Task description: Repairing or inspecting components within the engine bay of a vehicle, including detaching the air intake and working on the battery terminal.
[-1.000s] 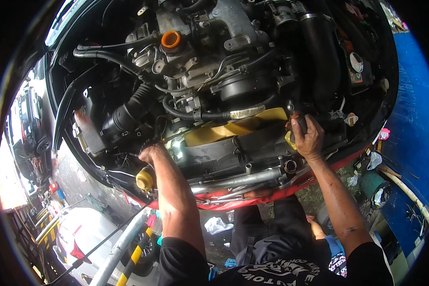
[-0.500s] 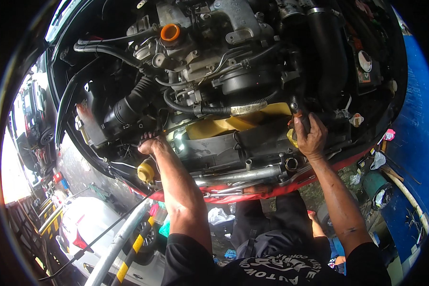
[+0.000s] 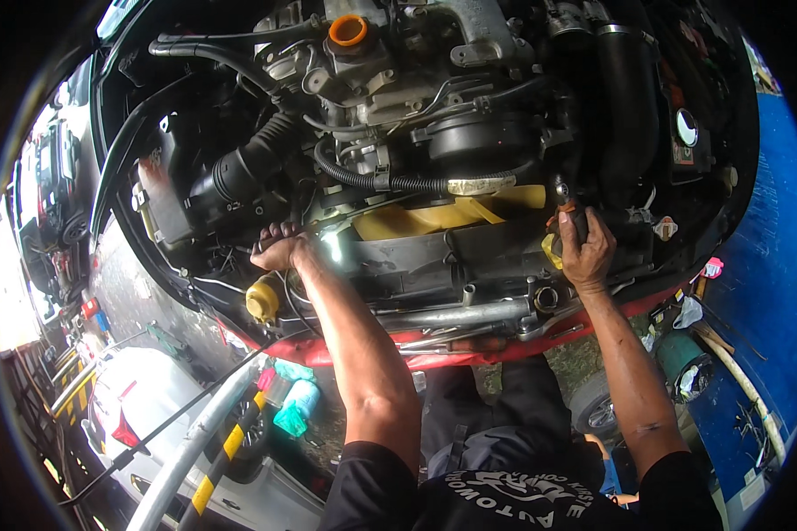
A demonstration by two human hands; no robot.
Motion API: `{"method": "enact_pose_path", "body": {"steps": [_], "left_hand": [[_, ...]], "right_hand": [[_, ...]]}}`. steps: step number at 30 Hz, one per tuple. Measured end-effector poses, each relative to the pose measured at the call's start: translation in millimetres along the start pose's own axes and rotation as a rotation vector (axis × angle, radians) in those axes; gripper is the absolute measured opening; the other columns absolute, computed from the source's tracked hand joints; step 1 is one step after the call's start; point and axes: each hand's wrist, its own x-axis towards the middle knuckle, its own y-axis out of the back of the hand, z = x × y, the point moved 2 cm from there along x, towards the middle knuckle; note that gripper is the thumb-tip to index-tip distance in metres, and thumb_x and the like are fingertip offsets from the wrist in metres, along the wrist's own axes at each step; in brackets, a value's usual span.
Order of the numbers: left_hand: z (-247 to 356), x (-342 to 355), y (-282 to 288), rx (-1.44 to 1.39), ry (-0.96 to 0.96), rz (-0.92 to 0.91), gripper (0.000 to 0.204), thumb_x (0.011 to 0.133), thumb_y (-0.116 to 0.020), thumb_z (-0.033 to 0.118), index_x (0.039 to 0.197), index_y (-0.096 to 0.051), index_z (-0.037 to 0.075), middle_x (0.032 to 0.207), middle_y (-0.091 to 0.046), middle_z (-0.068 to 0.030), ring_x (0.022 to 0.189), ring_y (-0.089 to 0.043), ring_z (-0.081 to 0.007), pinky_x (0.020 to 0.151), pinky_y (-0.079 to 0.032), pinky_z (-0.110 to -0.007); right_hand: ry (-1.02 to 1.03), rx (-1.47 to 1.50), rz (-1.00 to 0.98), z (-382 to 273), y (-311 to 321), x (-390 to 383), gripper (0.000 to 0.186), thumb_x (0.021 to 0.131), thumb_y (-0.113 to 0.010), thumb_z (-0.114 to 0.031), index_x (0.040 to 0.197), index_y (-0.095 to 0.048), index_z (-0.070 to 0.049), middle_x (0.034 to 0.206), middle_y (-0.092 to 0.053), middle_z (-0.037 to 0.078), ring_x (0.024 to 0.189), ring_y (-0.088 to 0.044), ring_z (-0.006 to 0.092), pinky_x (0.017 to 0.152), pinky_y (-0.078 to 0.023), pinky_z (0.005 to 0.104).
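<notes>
Ratchet (image 3: pixel 565 200) with a black-and-orange handle, clasped in my right grip (image 3: pixel 586 246), metal head poking out just beyond it. Right forearm (image 3: pixel 627 363) slants up and inward to it. Left forearm (image 3: pixel 354 327) angles outward; left grip (image 3: pixel 279 248) has curled fingers, but whether around anything I cannot tell. Yellow fan blades (image 3: pixel 443 215) lie between both grips; rounded yellow part (image 3: pixel 263 301) just below the left.
</notes>
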Motion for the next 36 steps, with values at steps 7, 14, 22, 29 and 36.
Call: {"method": "enact_pose_path", "body": {"steps": [7,14,22,29,36], "left_hand": [[-31.9,-167.8,-40.0,0.173,-0.316,-0.456,0.034,0.092,-0.038,0.032,0.069,-0.048,0.01,0.056,-0.042,-0.0026,0.045,-0.045,-0.0153,0.038,-0.035,-0.025],[-137.4,-331.5,-48.8,0.73,-0.44,-1.345,0.02,0.087,-0.057,0.017,0.089,-0.056,-0.003,0.08,-0.053,-0.0205,0.071,-0.05,-0.0402,0.062,-0.039,-0.047],[-167.2,-350.4,-64.0,0.931,-0.232,-1.691,0.026,0.094,-0.053,0.025,0.09,-0.055,-0.001,0.083,-0.058,-0.0219,0.08,-0.057,-0.0443,0.069,-0.044,-0.05],[-85.8,-286.5,-72.8,0.844,-0.276,-1.457,0.025,0.097,-0.051,0.02,0.083,-0.059,0.001,0.068,-0.058,-0.0101,0.059,-0.056,-0.0243,0.054,-0.042,-0.034],[43.8,-193.4,-79.4,-0.139,0.225,-1.121,0.05,0.099,-0.035,0.049,0.071,-0.047,0.009,0.068,-0.045,-0.0075,0.056,-0.041,-0.0173,0.05,-0.038,-0.033]], "right_hand": [[-0.066,0.094,-0.026,2.9,1.0,-0.5,0.02,0.093,-0.063,-0.021,0.094,-0.065,-0.001,0.084,-0.069,0.013,0.073,-0.069,0.0291,0.065,-0.052,0.0363],[-0.325,0.348,0.191,28.3,-2.3,-15.5,0.034,0.097,-0.058,-0.029,0.112,-0.065,0.001,0.105,-0.07,0.015,0.098,-0.068,0.0296,0.084,-0.051,0.0345],[-0.205,0.121,0.242,41.1,-2.7,-20.3,0.049,0.099,-0.047,-0.03,0.135,-0.052,0.004,0.139,-0.053,0.023,0.129,-0.052,0.0369,0.108,-0.04,0.0418],[-0.156,0.246,0.023,15.7,-4.5,-11.1,0.037,0.099,-0.05,-0.031,0.11,-0.064,0.002,0.097,-0.071,0.016,0.09,-0.07,0.0316,0.079,-0.054,0.0378],[-0.18,0.098,-0.029,3.1,-6.7,-6.8,0.028,0.096,-0.058,-0.027,0.095,-0.064,0.0,0.082,-0.068,0.016,0.077,-0.068,0.0352,0.068,-0.052,0.0385]]}}
